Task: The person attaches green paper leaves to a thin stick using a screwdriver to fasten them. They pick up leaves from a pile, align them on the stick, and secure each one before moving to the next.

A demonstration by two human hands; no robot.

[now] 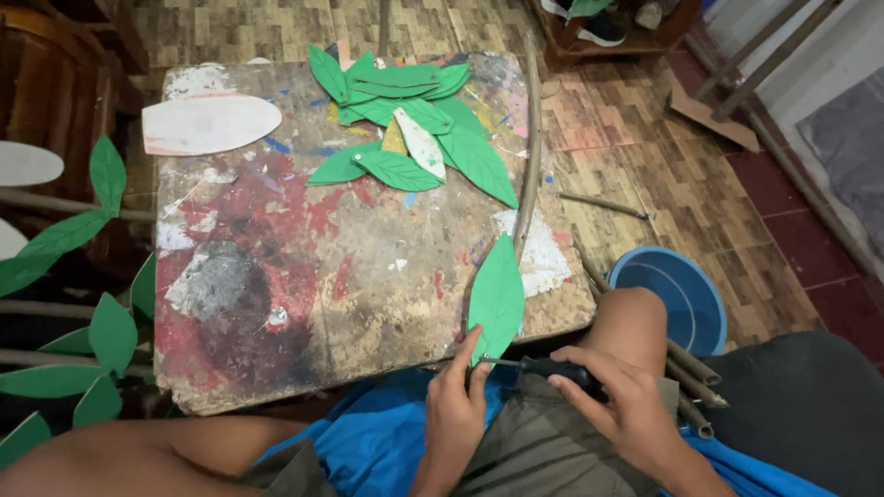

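Note:
My left hand [454,405] pinches the lower tip of a green paper leaf [496,296] that lies over the near right edge of a paint-stained board [304,267]. My right hand [619,402] grips a black-handled tool [552,370] whose thin metal tip points left at the base of that leaf. A long thin brown stick [529,147] runs from the leaf up along the board's right side. Both hands sit over my lap, just in front of the board's near edge.
A pile of green paper leaves [414,129] lies at the board's far end, a white leaf cut-out [210,124] at its far left. Leafy stems [83,304] lie left of the board. A blue bucket [677,294] and loose sticks [695,377] are on the right.

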